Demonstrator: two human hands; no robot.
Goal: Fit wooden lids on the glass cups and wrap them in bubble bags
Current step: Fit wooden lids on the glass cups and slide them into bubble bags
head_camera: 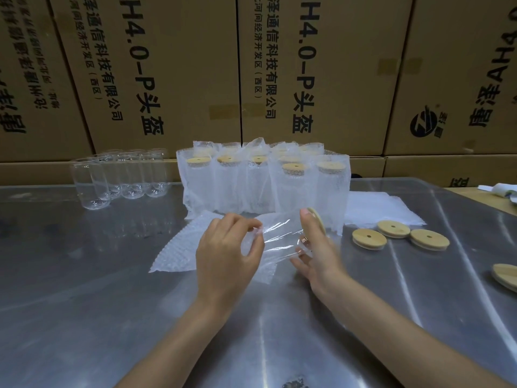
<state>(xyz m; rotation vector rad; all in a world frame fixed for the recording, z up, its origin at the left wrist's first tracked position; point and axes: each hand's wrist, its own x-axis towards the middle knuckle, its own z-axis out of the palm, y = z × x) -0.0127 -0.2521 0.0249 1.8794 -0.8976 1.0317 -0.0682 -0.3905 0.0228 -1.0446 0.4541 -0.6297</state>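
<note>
Wrapped cups (265, 180) crowd the far bench (84, 275); bare glasses (117, 175) wait left. Left hand (226, 253) pinches the bag (179, 253); right hand (316, 247) grips a lidded cup (285, 233).

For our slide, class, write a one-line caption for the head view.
Two hands, left hand and right hand, hold a lidded glass cup sideways over a bubble bag.

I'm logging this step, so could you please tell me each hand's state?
Left hand: holding the glass cup.
Right hand: holding the wooden lid on it.
</note>
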